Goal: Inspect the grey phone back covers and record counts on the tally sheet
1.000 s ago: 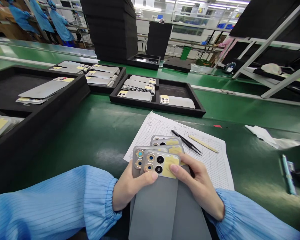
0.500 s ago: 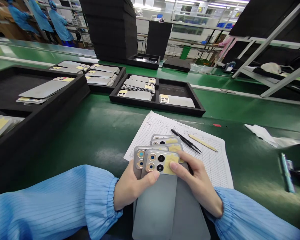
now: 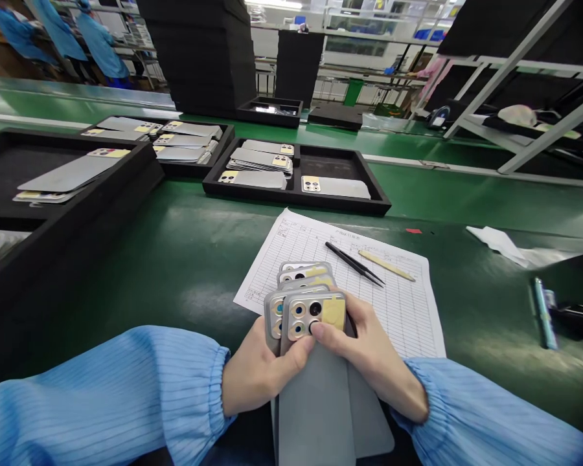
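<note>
Several grey phone back covers (image 3: 315,395) are fanned in a stack close to me, their camera ends pointing away. The top one has ringed camera openings and a yellow film patch (image 3: 334,314). My left hand (image 3: 267,366) grips the stack from the left, its thumb on the top cover just below the lens block. From the right, my right hand (image 3: 364,346) is closed on the covers, its thumb pressed by the lower black lens ring. The fingers beneath the covers are hidden.
Under the stack's far end lies a printed form (image 3: 291,243), with black tweezers (image 3: 354,264) and a yellowish stick (image 3: 386,265) on it. Black trays (image 3: 296,200) of covers stand beyond; a larger tray (image 3: 140,175) is at left. A pen (image 3: 545,314) lies right.
My right thumb has moved left and down, from the yellow film to the lower lens ring. The top cover has turned slightly. The view has shifted a little.
</note>
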`<action>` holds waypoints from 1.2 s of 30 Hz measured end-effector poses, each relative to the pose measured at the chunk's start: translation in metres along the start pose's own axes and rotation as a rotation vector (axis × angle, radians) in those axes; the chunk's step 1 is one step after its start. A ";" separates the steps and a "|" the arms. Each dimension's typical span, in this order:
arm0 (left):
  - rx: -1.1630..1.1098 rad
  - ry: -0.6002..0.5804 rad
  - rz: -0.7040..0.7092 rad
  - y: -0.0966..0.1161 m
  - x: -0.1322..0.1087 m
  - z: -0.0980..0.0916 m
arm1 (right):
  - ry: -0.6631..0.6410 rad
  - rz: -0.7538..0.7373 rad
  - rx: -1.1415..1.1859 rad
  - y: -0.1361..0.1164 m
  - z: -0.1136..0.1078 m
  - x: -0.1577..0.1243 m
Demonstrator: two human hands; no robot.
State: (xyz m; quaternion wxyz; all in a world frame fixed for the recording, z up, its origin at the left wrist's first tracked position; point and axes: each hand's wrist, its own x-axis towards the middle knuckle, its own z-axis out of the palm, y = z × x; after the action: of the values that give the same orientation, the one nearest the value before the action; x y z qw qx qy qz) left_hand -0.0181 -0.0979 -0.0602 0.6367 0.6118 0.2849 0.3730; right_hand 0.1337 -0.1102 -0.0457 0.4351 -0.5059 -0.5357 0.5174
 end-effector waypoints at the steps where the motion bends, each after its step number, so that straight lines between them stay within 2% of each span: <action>1: 0.007 0.000 0.001 0.000 0.000 0.000 | -0.001 0.002 0.005 0.000 0.000 0.000; 16: 0.040 -0.038 0.045 -0.003 0.001 -0.001 | 0.000 0.029 0.025 0.001 0.001 0.001; 29: 0.020 0.003 -0.039 -0.007 0.000 0.002 | 0.005 0.054 0.041 0.002 0.003 0.003; 36: 0.026 -0.010 -0.027 -0.009 0.001 0.000 | 0.009 0.055 0.037 0.001 0.004 0.002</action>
State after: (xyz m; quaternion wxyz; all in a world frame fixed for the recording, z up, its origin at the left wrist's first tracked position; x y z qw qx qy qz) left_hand -0.0165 -0.0970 -0.0688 0.6350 0.6180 0.2950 0.3575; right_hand 0.1295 -0.1089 -0.0470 0.4325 -0.5146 -0.5101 0.5365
